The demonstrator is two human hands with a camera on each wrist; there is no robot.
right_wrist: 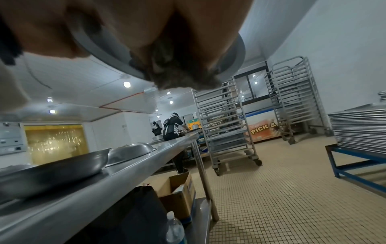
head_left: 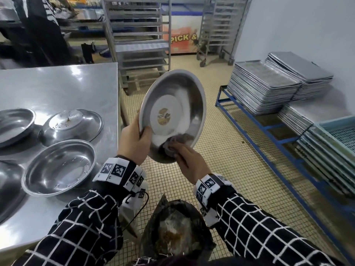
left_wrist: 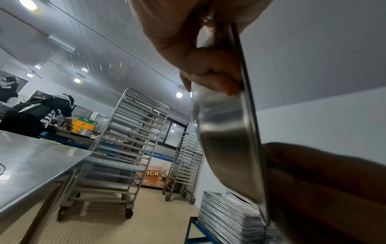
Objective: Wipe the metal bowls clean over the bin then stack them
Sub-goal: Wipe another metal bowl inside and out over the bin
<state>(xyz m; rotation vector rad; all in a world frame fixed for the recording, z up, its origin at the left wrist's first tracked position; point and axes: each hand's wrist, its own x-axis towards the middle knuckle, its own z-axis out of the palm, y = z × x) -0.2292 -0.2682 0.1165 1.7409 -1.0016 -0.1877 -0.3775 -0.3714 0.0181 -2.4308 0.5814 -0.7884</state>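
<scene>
Nearest, the bin (head_left: 176, 233) sits on the floor below both hands, lined with a dark bag, so whatever is wiped loose should drop into it. Above it the left hand (head_left: 134, 143) grasps the bowl (head_left: 172, 114) by its rim, thumb inside and fingers (left_wrist: 211, 72) curled behind the wall, tipping it steeply so the inside faces the person and drains toward the lower edge. The right hand (head_left: 190, 162) clenches a grey cloth (head_left: 172, 144) against that lower inner wall (the base shows a round sticker or smear, hard to tell which). To the left, by the bench's (head_left: 57, 89) right edge, an upright bowl (head_left: 59, 167) and an upturned bowl (head_left: 73, 127), speckled with crumbs, lie apart from each other, not stacked, probably awaiting their turn; two more are cut off at the bench's left. Farther off stand tray stacks (head_left: 269, 87) on a blue frame and wheeled racks (head_left: 138, 39).
</scene>
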